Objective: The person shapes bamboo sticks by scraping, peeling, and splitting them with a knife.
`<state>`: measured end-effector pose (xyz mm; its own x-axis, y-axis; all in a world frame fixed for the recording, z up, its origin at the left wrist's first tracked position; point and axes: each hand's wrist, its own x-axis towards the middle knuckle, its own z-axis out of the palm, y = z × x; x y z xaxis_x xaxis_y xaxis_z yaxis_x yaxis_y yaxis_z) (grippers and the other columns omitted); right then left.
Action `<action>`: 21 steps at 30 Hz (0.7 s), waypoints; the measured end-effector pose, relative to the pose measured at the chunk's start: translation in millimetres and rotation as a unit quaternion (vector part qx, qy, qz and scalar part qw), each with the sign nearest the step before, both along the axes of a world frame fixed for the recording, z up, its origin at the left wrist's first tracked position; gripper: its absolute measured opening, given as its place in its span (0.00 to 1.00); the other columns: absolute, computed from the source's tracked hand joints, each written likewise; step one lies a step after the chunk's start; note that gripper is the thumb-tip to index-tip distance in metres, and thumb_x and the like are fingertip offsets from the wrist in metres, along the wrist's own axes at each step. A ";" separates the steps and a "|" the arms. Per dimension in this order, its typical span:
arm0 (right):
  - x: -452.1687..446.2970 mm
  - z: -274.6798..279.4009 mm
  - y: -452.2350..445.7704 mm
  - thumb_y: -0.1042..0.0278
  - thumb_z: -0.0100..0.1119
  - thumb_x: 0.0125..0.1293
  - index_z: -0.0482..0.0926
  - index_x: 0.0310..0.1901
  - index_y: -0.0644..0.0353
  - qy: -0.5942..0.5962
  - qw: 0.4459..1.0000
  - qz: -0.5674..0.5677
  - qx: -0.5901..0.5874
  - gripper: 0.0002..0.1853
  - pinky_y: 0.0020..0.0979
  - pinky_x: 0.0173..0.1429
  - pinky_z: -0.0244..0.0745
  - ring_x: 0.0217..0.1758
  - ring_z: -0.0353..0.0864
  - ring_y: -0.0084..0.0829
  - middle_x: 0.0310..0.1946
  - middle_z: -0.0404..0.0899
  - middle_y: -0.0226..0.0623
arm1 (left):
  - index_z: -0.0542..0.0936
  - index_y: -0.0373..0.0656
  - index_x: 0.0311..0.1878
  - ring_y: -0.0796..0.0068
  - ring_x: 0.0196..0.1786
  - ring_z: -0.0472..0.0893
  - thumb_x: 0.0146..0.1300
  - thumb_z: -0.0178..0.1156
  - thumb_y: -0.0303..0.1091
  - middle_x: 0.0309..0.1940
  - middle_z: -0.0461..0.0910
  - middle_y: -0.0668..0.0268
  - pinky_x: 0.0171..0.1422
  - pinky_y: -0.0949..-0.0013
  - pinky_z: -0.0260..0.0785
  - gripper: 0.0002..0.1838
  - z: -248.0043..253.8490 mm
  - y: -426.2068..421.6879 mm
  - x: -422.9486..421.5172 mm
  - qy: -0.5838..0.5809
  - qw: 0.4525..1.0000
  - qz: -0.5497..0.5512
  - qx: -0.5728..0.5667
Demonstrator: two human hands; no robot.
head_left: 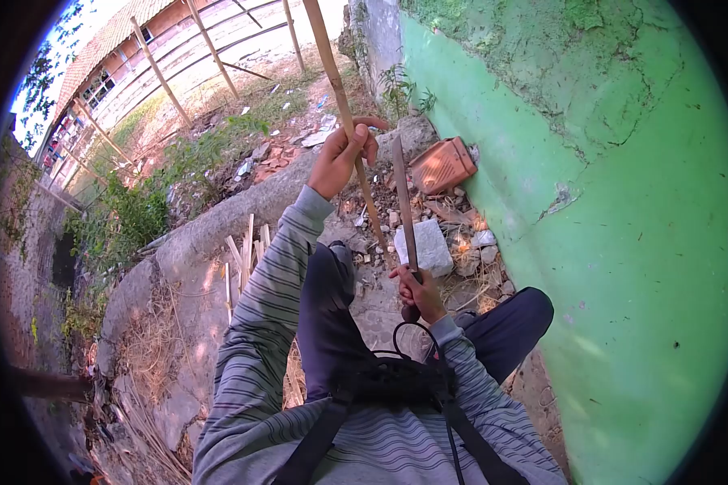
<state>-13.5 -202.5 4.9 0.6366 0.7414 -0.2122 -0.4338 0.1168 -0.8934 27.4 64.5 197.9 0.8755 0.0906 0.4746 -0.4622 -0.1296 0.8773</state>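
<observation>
My left hand (341, 160) is raised and wrapped round a long bamboo strip (332, 73), thumb along it and one finger stretched out. The strip runs from the top edge of view down to the rubble between my knees. In my right hand (422, 296), low in front of my body, is the handle of a machete (407, 206). Its long, dark blade points upward and away from me, to the right of the strip and apart from it. Behind the blade lies a pale stone block (425, 246).
An orange clay roof tile (442, 166) leans near the green wall (607, 267) on my right. Split bamboo pieces (251, 246) lie left of my knee, by a low concrete ledge (218, 222). A bamboo fence (158, 73) and a house stand beyond.
</observation>
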 end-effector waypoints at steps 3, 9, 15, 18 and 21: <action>3.3 10.9 10.4 0.40 0.46 0.78 0.77 0.41 0.61 0.034 0.999 0.024 0.022 0.27 0.18 0.19 0.52 0.14 0.58 0.12 0.16 0.61 0.20 | 0.79 0.38 0.48 0.87 0.24 0.60 0.81 0.45 0.48 0.21 0.62 0.78 0.30 0.75 0.56 0.22 -7.8 -11.2 5.4 0.011 0.992 -0.013 -0.126; 2.8 32.2 29.8 0.26 0.38 0.73 0.70 0.35 0.55 0.101 0.992 0.063 0.030 0.34 0.18 0.18 0.54 0.13 0.58 0.14 0.15 0.62 0.22 | 0.75 0.42 0.35 0.87 0.20 0.56 0.80 0.47 0.50 0.18 0.60 0.79 0.25 0.75 0.50 0.22 -27.2 -30.5 11.9 -0.034 0.986 0.088 -0.139; 3.6 25.8 36.1 0.27 0.40 0.73 0.69 0.35 0.54 0.115 0.992 0.053 -0.024 0.32 0.19 0.17 0.54 0.12 0.57 0.14 0.15 0.62 0.23 | 0.67 0.46 0.32 0.88 0.18 0.55 0.80 0.49 0.46 0.20 0.60 0.77 0.22 0.75 0.45 0.19 -35.8 -40.4 13.2 -0.089 0.967 0.123 -0.204; 3.4 30.0 38.4 0.28 0.41 0.74 0.68 0.34 0.54 0.118 0.991 0.049 -0.026 0.32 0.19 0.16 0.55 0.12 0.57 0.14 0.15 0.62 0.23 | 0.66 0.46 0.31 0.88 0.18 0.55 0.80 0.49 0.46 0.19 0.59 0.77 0.21 0.75 0.44 0.20 -36.1 -45.0 14.2 -0.099 0.958 0.173 -0.206; 8.1 38.3 40.1 0.29 0.41 0.75 0.68 0.33 0.54 0.122 0.990 0.064 -0.015 0.31 0.19 0.16 0.56 0.12 0.58 0.14 0.15 0.62 0.23 | 0.66 0.46 0.29 0.88 0.17 0.55 0.80 0.49 0.47 0.19 0.59 0.77 0.21 0.75 0.44 0.21 -35.0 -40.0 13.0 -0.101 0.956 0.169 -0.218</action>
